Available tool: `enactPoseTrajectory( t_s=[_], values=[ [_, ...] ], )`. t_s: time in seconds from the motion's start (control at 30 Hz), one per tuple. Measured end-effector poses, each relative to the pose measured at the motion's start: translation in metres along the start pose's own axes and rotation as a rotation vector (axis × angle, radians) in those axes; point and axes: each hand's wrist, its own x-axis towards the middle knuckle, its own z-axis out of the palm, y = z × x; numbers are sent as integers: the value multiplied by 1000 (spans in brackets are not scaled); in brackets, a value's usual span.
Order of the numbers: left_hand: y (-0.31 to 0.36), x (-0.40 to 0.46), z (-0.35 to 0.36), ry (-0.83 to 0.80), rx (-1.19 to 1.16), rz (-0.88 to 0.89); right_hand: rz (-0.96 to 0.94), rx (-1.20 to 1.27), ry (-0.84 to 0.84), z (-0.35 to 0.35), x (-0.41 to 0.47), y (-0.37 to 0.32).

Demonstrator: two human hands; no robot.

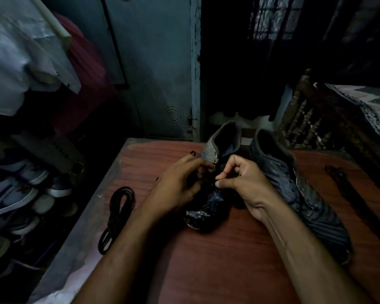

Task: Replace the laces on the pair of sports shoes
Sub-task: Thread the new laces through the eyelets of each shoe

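Both forearms reach in from the near edge over the reddish wood table (217, 260). Coiled black lace (119, 213) lies on the table's left side, near the left forearm, apart from the shoes. Left hand (176, 187) and right hand (248, 185) meet over the near shoe (208, 207), toe pointing near. Both grips closed: fingers curled, pinching the dark lace at its eyelets (215, 172); too dark to tell which strand goes where. Second shoe (303, 189) lies just right of the first, touching the right wrist area. Another dark lace (338, 174) sits on the table far right. Shoe rack (20, 194) off the left; metal door (154, 62) beyond.
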Motion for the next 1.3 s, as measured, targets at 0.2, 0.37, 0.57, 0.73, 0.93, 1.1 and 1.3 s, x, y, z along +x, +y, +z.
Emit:
enactPoseTrajectory(
  t_s=[0.2, 0.37, 0.57, 0.73, 0.93, 1.1, 1.3],
  values=[
    [-7, 0, 0, 57, -33, -112, 15, 15, -2, -1, -4, -3],
    [-10, 1, 3, 111, -41, -189, -232, -601, 59, -9, -6, -11],
    [-6, 3, 3, 63, 51, -168, -300, -906, -6, -23, -21, -33],
    [-4, 3, 4, 82, 48, -176, -586, -925, 162, -28, -25, -25],
    [-4, 1, 8, 138, 38, -221, -610, -638, 288, -21, -34, -7],
    [1, -1, 12, 247, -340, -489, -460, -305, 295, -23, -34, -5],
    [17, 5, 8, 356, -791, -600, -378, -94, 277, -27, -29, -2]
  ],
)
